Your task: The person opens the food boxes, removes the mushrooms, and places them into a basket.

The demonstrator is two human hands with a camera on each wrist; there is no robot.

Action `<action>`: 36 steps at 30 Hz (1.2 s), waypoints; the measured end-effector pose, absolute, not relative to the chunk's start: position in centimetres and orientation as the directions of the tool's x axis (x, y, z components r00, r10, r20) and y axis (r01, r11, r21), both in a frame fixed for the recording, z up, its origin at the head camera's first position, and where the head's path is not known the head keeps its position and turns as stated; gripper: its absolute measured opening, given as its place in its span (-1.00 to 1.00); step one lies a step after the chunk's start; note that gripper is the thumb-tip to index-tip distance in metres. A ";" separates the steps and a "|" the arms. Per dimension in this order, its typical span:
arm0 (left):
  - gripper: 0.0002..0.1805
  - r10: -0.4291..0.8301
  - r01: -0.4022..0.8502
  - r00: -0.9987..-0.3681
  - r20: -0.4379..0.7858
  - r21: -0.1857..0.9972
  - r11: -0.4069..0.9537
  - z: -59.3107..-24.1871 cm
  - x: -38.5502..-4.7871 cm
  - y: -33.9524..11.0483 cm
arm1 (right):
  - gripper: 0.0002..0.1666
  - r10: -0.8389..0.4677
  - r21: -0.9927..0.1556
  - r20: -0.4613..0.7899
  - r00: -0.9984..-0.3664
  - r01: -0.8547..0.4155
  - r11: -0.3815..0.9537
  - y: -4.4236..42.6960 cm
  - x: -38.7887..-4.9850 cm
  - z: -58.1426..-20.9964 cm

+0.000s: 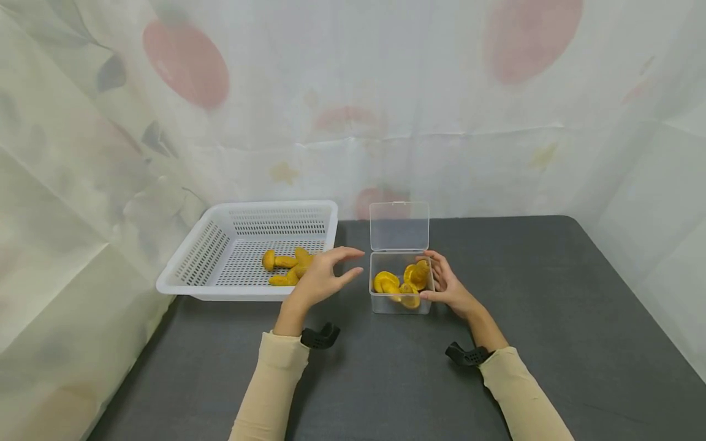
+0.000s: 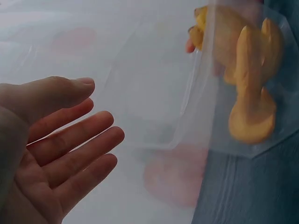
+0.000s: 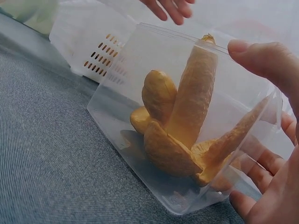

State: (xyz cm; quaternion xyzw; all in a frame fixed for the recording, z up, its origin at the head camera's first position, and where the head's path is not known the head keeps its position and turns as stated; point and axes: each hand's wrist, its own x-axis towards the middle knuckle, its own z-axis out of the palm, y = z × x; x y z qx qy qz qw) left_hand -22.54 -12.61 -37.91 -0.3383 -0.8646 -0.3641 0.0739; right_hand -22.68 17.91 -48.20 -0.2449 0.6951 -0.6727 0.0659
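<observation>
A clear plastic box [image 1: 383, 304] stands on the table with its lid [image 1: 399, 226] raised at the back. Several yellow mushrooms [image 3: 170, 149] lie inside it, one stem reaching up to the rim. My right hand [image 1: 451, 290] grips the box's right side, thumb at the near corner and fingers along the wall. To the left of the box my left hand [image 1: 322, 278] hovers near the basket's right edge, thumb and fingers apart, holding nothing. More yellow mushrooms [image 1: 284, 262] lie in the white basket [image 1: 220, 288], partly hidden behind that hand.
The basket, with slotted walls, sits at the back left of the dark grey table [image 1: 375, 380]. A pale printed curtain [image 1: 353, 92] hangs behind the table and along its sides. Each wrist wears a black strap [image 1: 321, 337].
</observation>
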 end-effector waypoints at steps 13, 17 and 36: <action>-0.63 0.727 0.700 -0.635 0.260 0.593 0.399 -40.0 -22.4 -6.8 | 0.08 -0.436 -0.960 0.268 -0.859 -0.275 -0.048 18.0 -22.2 -48.7; -0.60 0.756 0.690 -0.620 0.209 0.605 0.398 -40.1 -22.6 -5.8 | 0.07 -0.432 -0.959 0.263 -0.863 -0.282 -0.021 18.2 -22.3 -48.8; -0.62 0.810 0.697 -0.580 0.083 0.566 0.441 -39.9 -23.4 -4.3 | 0.08 -0.444 -0.957 0.266 -0.855 -0.289 -0.017 17.9 -22.6 -48.0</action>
